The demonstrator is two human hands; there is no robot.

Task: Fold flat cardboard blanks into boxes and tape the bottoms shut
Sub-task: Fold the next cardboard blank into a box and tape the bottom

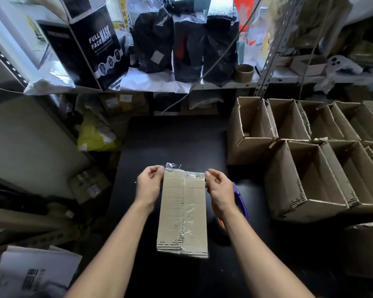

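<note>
Taped box bottom held up over the table

The box (183,211) reaches back from both grips; left hand (149,184) and right hand (220,188) pinch its far corners, loose tape (173,166) just beyond. Likely light, stiff; edges suit gripping, tape slippery.

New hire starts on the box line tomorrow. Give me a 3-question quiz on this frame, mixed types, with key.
1. True or false: clear tape already runs along the centre seam of the cardboard box on the black table.
2. Multiple choice: where do the hands hold the box? A) near end B) far end C) lifted off by its middle
3. Fill in: the purple tape dispenser lies partly hidden beside the ____ forearm.

Key
1. True; a loose tape end sticks up past the far edge.
2. B; the left hand and right hand pinch the far corners.
3. right
</note>
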